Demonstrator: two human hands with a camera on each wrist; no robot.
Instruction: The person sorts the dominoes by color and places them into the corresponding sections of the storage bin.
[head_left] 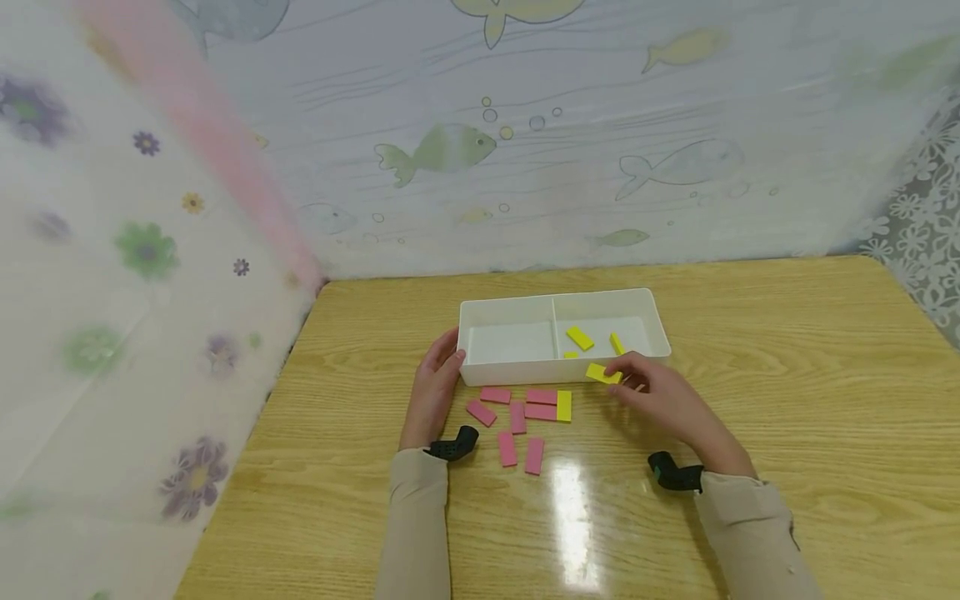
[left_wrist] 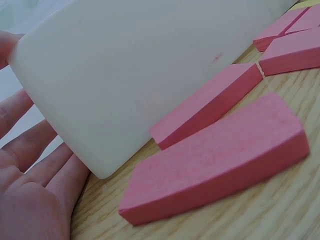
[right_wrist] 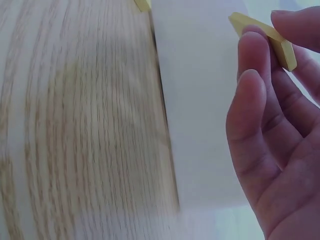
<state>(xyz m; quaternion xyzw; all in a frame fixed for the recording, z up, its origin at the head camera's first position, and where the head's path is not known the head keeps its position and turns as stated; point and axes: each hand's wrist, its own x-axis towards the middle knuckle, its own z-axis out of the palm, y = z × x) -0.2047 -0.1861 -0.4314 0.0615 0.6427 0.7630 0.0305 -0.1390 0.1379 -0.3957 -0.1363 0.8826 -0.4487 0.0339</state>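
My right hand point(head_left: 670, 402) pinches a yellow block point(head_left: 597, 372) between thumb and fingers, over the front wall of a white two-compartment box point(head_left: 517, 372). In the right wrist view the block point(right_wrist: 287, 52) is tilted between the fingertips. My left hand point(head_left: 431, 398) rests against the box's left end, its fingers fairly straight along the side and the thumb at the front corner. A few yellow blocks, one being this block point(head_left: 580, 337), lie in the right compartment. The left compartment point(head_left: 512, 342) shows only its bare floor.
Several pink blocks point(head_left: 507, 448) lie on the wooden table point(head_left: 337, 508) before the box. One yellow block point(head_left: 564, 406) touches the ends of two pink ones. A fish-patterned cloth point(head_left: 540, 208) hangs behind the table, a flowered one point(head_left: 150, 333) at the left.
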